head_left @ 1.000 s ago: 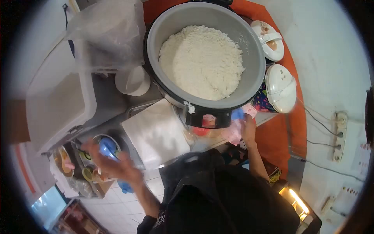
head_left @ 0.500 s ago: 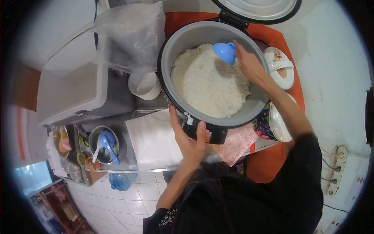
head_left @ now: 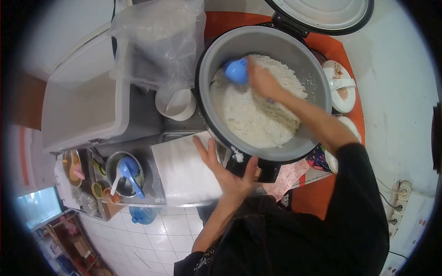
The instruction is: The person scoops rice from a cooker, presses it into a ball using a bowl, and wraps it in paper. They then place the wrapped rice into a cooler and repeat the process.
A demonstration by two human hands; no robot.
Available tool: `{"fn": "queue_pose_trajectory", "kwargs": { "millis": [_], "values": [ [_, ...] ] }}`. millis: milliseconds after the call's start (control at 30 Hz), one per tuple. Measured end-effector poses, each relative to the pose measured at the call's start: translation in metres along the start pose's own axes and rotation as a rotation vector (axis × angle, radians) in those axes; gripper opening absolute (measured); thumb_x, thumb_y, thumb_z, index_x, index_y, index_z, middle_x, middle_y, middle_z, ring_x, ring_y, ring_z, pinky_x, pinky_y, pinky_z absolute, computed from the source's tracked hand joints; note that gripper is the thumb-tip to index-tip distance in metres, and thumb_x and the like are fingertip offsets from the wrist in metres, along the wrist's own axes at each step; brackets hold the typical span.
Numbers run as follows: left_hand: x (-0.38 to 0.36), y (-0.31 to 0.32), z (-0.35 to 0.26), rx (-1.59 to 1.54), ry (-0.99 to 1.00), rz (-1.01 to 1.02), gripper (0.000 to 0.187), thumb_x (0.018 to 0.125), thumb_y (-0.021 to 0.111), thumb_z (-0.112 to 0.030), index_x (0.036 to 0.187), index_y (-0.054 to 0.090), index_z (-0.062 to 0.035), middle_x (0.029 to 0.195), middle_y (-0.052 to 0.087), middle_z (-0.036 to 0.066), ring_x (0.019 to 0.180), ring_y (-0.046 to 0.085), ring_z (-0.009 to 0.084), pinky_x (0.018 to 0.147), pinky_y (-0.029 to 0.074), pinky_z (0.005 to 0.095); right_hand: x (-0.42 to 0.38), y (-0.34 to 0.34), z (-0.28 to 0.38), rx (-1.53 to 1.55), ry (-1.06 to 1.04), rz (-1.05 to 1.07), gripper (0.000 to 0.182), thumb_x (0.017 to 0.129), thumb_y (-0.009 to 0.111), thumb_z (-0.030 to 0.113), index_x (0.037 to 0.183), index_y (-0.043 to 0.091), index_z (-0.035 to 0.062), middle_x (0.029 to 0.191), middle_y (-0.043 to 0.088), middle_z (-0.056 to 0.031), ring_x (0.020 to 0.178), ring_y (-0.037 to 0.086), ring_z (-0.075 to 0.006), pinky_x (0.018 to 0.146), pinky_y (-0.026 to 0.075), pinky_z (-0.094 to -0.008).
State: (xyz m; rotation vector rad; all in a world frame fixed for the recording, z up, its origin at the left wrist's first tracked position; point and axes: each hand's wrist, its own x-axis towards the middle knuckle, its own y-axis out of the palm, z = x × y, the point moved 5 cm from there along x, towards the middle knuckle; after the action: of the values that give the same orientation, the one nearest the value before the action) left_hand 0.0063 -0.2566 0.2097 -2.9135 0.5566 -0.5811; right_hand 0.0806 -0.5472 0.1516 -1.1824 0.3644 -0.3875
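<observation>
A large rice cooker [head_left: 317, 103] stands with its lid [head_left: 322, 14] up, and white cooked rice [head_left: 251, 126] fills the lower part of its grey pot. My right hand [head_left: 262, 80] is closed around a small blue cup [head_left: 236, 71], over the rice on the pot's left side; motion blurs the hand. At the cooker's front, my left hand [head_left: 232, 177] has its fingers spread. Its thumb rests by the front panel, and the other fingers reach over the white paper sheets [head_left: 182, 170]. Some rice grains stick to the cooker's outer edge.
Left of the cooker are a white tub [head_left: 177, 108], a clear plastic bag [head_left: 161, 50] and an open cooler box [head_left: 120, 101]. A metal bowl [head_left: 138, 158] with blue and white utensils sits at lower left. A lidded white container [head_left: 338, 89] is on the right.
My right hand has carried the blue cup leftward across the pot, leaving the rice surface more uneven. My left hand's fingers have come off the rim and spread. The view has shifted slightly.
</observation>
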Motion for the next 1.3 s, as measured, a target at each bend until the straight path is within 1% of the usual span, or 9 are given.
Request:
{"fn": "queue_pose_trajectory", "kwargs": {
  "millis": [133, 200, 333, 600, 733, 933, 967, 1100, 1300],
  "values": [
    [0.01, -0.007, -0.004, 0.077, 0.005, -0.029, 0.097, 0.071, 0.091, -0.025, 0.144, 0.03, -0.0071, 0.16, 0.003, 0.039, 0.151, 0.005, 0.0512, 0.12, 0.008, 0.0595, -0.066, -0.036, 0.052, 0.23, -0.208, 0.135, 0.043, 0.108, 0.035, 0.023, 0.145, 0.046, 0.0038, 0.092, 0.068, -0.0295, 0.068, 0.07, -0.0351, 0.061, 0.055, -0.0487],
    [0.01, -0.008, -0.003, 0.128, 0.041, 0.005, 0.09, 0.071, 0.092, -0.027, 0.137, 0.033, -0.0098, 0.16, 0.004, 0.039, 0.151, 0.004, 0.0527, 0.119, 0.008, 0.0628, -0.084, -0.068, 0.05, 0.211, 0.066, 0.924, 0.045, 0.108, 0.035, 0.024, 0.145, 0.046, 0.0023, 0.1, 0.068, -0.0317, 0.079, 0.07, -0.0421, 0.069, 0.056, -0.049],
    [0.014, -0.012, -0.013, 0.206, 0.016, 0.085, 0.077, 0.064, 0.095, -0.03, 0.119, 0.044, -0.0131, 0.162, 0.005, 0.031, 0.152, -0.001, 0.0504, 0.119, 0.002, 0.0648, -0.004, 0.001, 0.02, 0.162, -0.126, 0.176, 0.044, 0.107, 0.037, 0.023, 0.146, 0.046, 0.0031, 0.1, 0.069, -0.0302, 0.082, 0.07, -0.0422, 0.072, 0.055, -0.0491],
    [0.019, -0.017, -0.009, 0.43, 0.124, 0.169, 0.066, 0.064, 0.096, -0.036, 0.109, 0.054, -0.012, 0.157, 0.023, 0.029, 0.149, 0.0, 0.0579, 0.113, 0.008, 0.0759, -0.087, -0.074, 0.027, 0.074, -0.245, 0.779, 0.044, 0.105, 0.04, 0.02, 0.145, 0.05, 0.0046, 0.108, 0.068, -0.0284, 0.093, 0.069, -0.0443, 0.083, 0.054, -0.0473],
    [0.005, -0.011, -0.013, 0.276, 0.075, 0.196, 0.064, 0.069, 0.091, -0.034, 0.119, 0.056, -0.0144, 0.154, 0.027, 0.028, 0.146, 0.001, 0.0627, 0.11, 0.009, 0.0793, -0.052, -0.032, 0.006, 0.144, -0.021, 0.308, 0.046, 0.104, 0.043, 0.019, 0.147, 0.046, 0.0051, 0.106, 0.067, -0.0311, 0.087, 0.069, -0.0453, 0.085, 0.054, -0.0498],
    [0.001, 0.001, -0.005, 0.244, 0.236, 0.01, 0.052, 0.086, 0.07, -0.043, 0.122, 0.053, -0.0091, 0.152, 0.034, 0.029, 0.148, 0.011, 0.0569, 0.116, 0.009, 0.0724, -0.124, -0.03, 0.013, 0.214, -0.235, 0.698, 0.047, 0.107, 0.043, 0.025, 0.15, 0.045, 0.0072, 0.097, 0.07, -0.0285, 0.078, 0.071, -0.0415, 0.073, 0.055, -0.0443],
    [0.001, 0.002, -0.004, 0.235, 0.234, -0.009, 0.05, 0.087, 0.068, -0.043, 0.121, 0.053, -0.0095, 0.152, 0.034, 0.03, 0.148, 0.012, 0.0563, 0.116, 0.008, 0.0721, -0.121, -0.074, 0.036, 0.264, 0.305, 1.049, 0.047, 0.107, 0.044, 0.028, 0.149, 0.047, 0.0071, 0.099, 0.071, -0.0265, 0.081, 0.071, -0.0403, 0.076, 0.055, -0.0426],
    [0.001, 0.001, -0.005, 0.249, 0.25, 0.011, 0.049, 0.087, 0.068, -0.042, 0.121, 0.053, -0.01, 0.152, 0.034, 0.03, 0.149, 0.013, 0.0557, 0.117, 0.008, 0.0716, -0.087, -0.044, 0.022, 0.164, -0.202, 0.434, 0.045, 0.107, 0.043, 0.029, 0.146, 0.049, 0.0057, 0.101, 0.071, -0.0252, 0.088, 0.07, -0.0412, 0.081, 0.054, -0.0461],
    [0.005, 0.002, -0.004, 0.206, 0.287, -0.046, 0.045, 0.079, 0.074, -0.036, 0.114, 0.06, -0.0116, 0.149, 0.038, 0.028, 0.147, 0.014, 0.0582, 0.115, 0.015, 0.0726, -0.113, -0.06, 0.032, 0.139, -0.102, 0.859, 0.047, 0.109, 0.039, 0.031, 0.149, 0.045, 0.0076, 0.088, 0.067, -0.0233, 0.065, 0.067, -0.0315, 0.064, 0.054, -0.0409]
  ]
}}
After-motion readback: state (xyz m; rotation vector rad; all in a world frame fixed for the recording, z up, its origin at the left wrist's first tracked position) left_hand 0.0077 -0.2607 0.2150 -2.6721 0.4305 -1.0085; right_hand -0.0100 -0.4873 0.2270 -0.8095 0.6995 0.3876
